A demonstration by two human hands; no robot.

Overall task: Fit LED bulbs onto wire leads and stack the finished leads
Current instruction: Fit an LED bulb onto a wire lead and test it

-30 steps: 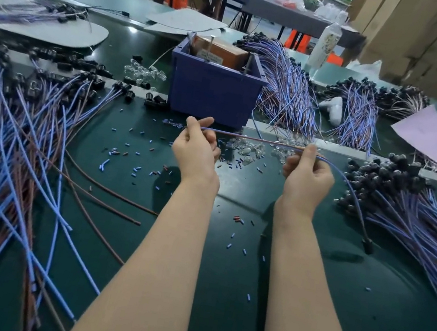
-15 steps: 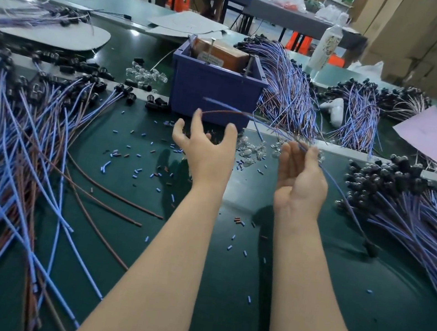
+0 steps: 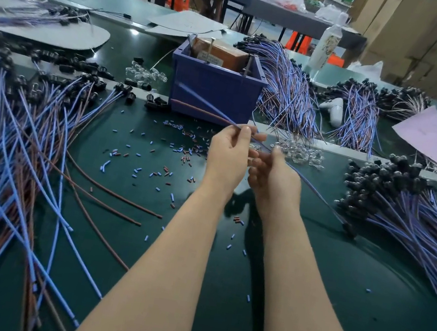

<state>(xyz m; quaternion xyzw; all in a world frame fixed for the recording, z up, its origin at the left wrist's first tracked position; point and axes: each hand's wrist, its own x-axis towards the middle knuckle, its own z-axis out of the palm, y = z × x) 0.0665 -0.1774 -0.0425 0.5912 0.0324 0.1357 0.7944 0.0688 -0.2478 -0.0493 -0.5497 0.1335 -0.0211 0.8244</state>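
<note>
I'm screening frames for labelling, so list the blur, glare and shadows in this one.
Head view: the free ends of the wire lead smear with motion blur before the blue bin; left hand and right hand look fairly sharp; lamp glare spots the table at upper left; the arms' shadow falls on it under the wrists; wide-angle bending curves the frame's edges.

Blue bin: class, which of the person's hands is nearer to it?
Left. The left hand is just in front of the blue bin; the right hand lies further back toward the camera.
</note>
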